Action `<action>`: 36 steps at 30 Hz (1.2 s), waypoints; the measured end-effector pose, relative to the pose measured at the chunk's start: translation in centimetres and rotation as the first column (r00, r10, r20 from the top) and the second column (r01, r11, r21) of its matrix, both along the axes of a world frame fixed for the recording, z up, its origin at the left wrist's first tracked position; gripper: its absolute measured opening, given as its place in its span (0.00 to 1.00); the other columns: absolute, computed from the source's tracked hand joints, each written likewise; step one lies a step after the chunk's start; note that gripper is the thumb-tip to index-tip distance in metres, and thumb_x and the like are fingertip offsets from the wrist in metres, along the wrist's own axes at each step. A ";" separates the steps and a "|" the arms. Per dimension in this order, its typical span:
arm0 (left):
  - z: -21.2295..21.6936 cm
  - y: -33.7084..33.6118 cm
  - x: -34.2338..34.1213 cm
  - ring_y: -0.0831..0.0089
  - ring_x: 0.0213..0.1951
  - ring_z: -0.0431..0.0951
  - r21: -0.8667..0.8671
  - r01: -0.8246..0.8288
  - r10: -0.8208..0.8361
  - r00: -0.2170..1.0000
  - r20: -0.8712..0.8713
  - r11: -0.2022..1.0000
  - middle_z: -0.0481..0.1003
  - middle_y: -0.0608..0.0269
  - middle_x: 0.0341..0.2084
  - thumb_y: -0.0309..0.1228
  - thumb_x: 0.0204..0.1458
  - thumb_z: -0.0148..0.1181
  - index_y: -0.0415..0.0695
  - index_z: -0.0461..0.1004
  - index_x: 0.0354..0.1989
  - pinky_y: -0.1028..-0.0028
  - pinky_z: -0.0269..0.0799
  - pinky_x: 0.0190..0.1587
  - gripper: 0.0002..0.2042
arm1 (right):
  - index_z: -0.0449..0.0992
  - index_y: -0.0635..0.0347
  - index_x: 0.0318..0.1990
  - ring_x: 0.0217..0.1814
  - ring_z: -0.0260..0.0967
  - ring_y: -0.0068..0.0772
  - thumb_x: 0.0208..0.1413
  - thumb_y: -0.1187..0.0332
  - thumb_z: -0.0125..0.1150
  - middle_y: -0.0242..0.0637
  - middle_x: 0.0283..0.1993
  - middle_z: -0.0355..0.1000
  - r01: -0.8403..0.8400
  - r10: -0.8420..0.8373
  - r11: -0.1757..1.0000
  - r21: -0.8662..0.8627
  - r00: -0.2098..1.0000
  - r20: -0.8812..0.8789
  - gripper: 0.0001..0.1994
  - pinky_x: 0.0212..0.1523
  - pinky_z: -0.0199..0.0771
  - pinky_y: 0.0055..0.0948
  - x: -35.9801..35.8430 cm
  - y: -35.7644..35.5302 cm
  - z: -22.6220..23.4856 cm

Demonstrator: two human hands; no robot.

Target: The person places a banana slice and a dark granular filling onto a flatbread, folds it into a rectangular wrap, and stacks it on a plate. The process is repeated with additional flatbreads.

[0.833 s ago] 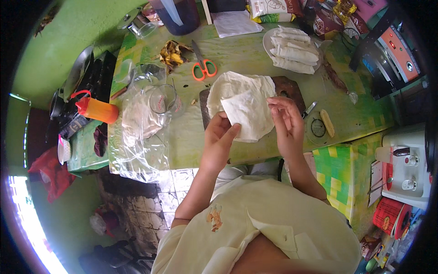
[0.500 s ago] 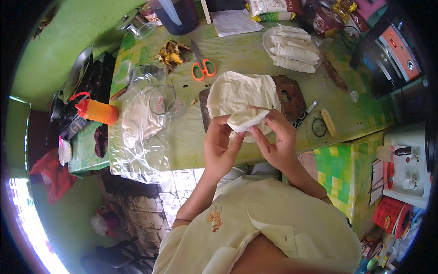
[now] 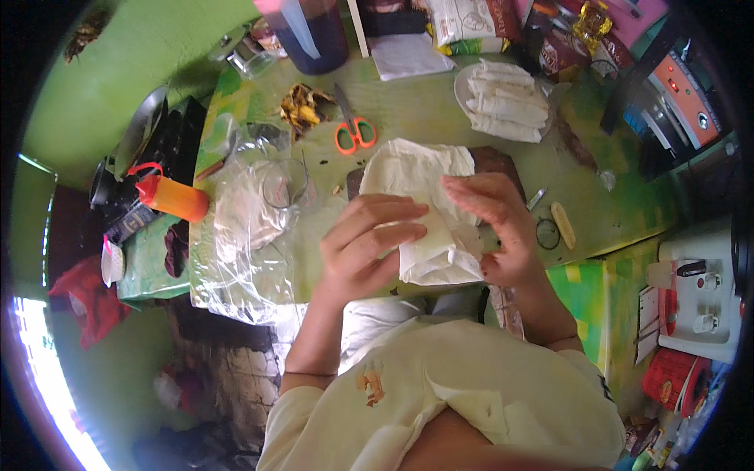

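Observation:
Thin white wrapper sheets lie over a dark wooden board in front of me. Their near part is folded and reaches the table's near edge. My left hand hovers at the wrapper's left side, fingers stretched out, tips over it. At the right side is my right hand, its fingers spread and its thumb by the wrapper's near right corner. Neither hand visibly grips anything. Whether something lies under the fold is hidden. Right of the board is a pale peeled banana piece.
A plate of white rolls stands at the far right. Orange-handled scissors and banana peel lie beyond the board. On the left are a clear plastic bag, a glass cup and an orange squeeze bottle. A knife is partly hidden.
The small folded white wrapper that both hands pinched above the board is no longer held up. My hands have moved apart and opened; folded wrapper now shows between them.

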State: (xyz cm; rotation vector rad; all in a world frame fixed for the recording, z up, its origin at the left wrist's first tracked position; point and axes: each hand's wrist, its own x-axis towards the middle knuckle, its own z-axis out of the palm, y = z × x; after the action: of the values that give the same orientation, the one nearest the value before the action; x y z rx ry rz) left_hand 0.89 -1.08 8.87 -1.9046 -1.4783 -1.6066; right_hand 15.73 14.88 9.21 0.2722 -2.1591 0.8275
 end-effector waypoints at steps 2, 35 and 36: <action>2.5 0.7 -1.5 0.55 0.40 0.80 0.060 -0.074 0.083 0.983 -0.165 0.995 0.80 0.53 0.38 0.18 0.39 0.65 0.39 0.78 0.37 0.64 0.77 0.42 0.13 | 0.72 0.56 0.58 0.58 0.68 0.45 0.42 0.74 0.66 0.41 0.59 0.70 0.041 -0.040 0.997 0.058 0.999 -0.019 0.29 0.57 0.67 0.40 -0.5 0.9 2.5; 8.9 4.3 -5.9 0.74 0.50 0.77 -0.059 0.544 -0.345 0.608 0.715 0.837 0.77 0.59 0.48 0.13 0.47 0.64 0.35 0.70 0.55 0.71 0.73 0.53 0.24 | 0.73 0.62 0.38 0.37 0.65 0.13 0.57 0.74 0.64 0.27 0.36 0.70 -0.133 0.083 0.781 -0.610 0.991 -0.109 0.06 0.35 0.62 0.17 -7.5 2.6 8.6; 8.9 4.3 -6.0 0.73 0.51 0.77 -0.052 0.560 -0.354 0.591 0.725 0.827 0.76 0.58 0.49 0.13 0.47 0.63 0.35 0.70 0.55 0.71 0.74 0.53 0.24 | 0.73 0.62 0.38 0.37 0.66 0.14 0.56 0.74 0.64 0.27 0.36 0.71 -0.105 0.051 0.788 -0.606 0.993 -0.105 0.06 0.35 0.62 0.17 -7.7 2.5 8.5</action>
State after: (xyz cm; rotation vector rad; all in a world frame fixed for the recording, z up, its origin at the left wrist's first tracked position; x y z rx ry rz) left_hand -5.11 3.21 17.78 -2.0663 -1.5861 -2.7380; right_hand 8.06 17.33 17.75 0.0559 -1.6923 1.4843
